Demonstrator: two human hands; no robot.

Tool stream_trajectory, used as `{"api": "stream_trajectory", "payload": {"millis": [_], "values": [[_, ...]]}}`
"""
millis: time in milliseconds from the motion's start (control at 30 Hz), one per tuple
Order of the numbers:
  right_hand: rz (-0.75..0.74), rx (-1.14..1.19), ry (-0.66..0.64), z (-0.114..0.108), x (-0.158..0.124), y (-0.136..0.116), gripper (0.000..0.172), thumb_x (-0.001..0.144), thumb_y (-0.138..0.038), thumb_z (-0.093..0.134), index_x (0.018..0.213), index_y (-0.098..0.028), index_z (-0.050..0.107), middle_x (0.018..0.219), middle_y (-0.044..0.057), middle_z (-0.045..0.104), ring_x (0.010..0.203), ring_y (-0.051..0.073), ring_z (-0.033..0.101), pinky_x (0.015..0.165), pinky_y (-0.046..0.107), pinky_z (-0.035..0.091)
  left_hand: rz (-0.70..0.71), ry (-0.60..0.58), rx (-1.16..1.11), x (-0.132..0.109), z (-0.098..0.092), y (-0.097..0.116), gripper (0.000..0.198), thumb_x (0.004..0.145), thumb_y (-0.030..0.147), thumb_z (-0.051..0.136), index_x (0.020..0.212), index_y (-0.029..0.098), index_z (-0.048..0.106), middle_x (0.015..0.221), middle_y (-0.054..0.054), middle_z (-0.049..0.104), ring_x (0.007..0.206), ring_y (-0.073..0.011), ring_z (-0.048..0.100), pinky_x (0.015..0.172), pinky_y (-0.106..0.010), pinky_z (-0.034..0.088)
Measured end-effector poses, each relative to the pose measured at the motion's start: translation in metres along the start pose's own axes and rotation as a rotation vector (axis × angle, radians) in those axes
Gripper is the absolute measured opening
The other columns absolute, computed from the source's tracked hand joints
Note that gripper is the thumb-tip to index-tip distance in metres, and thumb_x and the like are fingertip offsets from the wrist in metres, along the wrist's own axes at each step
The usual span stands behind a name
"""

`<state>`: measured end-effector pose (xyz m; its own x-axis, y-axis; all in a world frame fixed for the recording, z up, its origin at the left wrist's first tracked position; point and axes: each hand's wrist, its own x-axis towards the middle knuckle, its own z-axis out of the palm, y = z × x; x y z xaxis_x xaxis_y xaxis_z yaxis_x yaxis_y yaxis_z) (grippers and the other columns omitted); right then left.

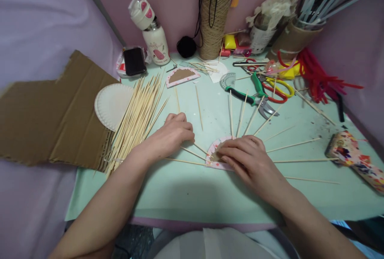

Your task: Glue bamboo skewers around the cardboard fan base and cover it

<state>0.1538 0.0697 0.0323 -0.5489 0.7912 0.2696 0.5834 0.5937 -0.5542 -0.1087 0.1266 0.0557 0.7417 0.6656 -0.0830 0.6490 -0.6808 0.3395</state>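
A half-circle cardboard piece (215, 165) with a pink-and-white patterned paper edge lies flat in front of me, its right part hidden under my right hand. Thin bamboo skewers (231, 113) fan out from it on both sides. My right hand (249, 157) holds it against the table, fingers together and bent over its middle. To its left, my left hand (177, 133) is closed around a bamboo skewer (201, 149) whose lower end meets the half-circle. Two more skewers (189, 161) pass just below that hand. Its fingertips are partly hidden.
Left of my forearm lie a large pile of skewers (141, 111), a white paper plate (109, 105) and brown cardboard (57, 119). Behind are a second half-circle (182, 76), a bottle (156, 45) and a twine cone (212, 23). Pruning shears (265, 107) and a patterned case (348, 147) lie right.
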Motion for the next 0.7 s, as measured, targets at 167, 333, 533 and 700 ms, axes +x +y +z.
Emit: {"api": "stream_trajectory", "payload": {"millis": [167,333,533,700], "values": [[-0.008,-0.008,0.017,0.001,0.000,0.001,0.019,0.100,-0.020,0.048,0.105,-0.025,0.066,0.106,0.004,0.071,0.098,0.019,0.062,0.095,0.043,0.034,0.021,0.025,0.025,0.001,0.002,-0.001,0.023,0.094,0.013,0.051,0.085,0.020,0.072,0.079,-0.004,0.065,0.088,-0.0209,0.042,0.077,-0.038,0.026],[-0.013,-0.011,-0.001,0.003,-0.003,0.004,0.018,0.099,-0.020,0.050,0.106,-0.025,0.065,0.109,0.005,0.070,0.100,0.019,0.062,0.096,0.043,0.034,0.025,0.013,0.031,0.002,0.003,0.000,0.018,0.094,0.019,0.057,0.083,0.019,0.072,0.077,-0.004,0.064,0.089,-0.0216,0.041,0.078,-0.038,0.025],[-0.052,-0.042,0.012,0.006,-0.004,0.007,0.018,0.100,-0.023,0.048,0.106,-0.025,0.065,0.108,0.006,0.071,0.099,0.020,0.063,0.094,0.044,0.035,0.008,-0.001,0.071,0.001,0.000,0.006,0.017,0.093,0.019,0.060,0.080,0.018,0.070,0.075,-0.004,0.062,0.088,-0.0216,0.041,0.077,-0.038,0.024],[-0.118,-0.071,0.044,0.010,-0.006,0.012,0.018,0.099,-0.026,0.049,0.107,-0.026,0.065,0.107,0.004,0.072,0.098,0.019,0.065,0.092,0.041,0.037,-0.022,-0.009,0.121,0.000,-0.002,0.012,0.023,0.091,0.020,0.062,0.069,0.015,0.062,0.074,-0.004,0.061,0.088,-0.0206,0.043,0.075,-0.037,0.025]]}}
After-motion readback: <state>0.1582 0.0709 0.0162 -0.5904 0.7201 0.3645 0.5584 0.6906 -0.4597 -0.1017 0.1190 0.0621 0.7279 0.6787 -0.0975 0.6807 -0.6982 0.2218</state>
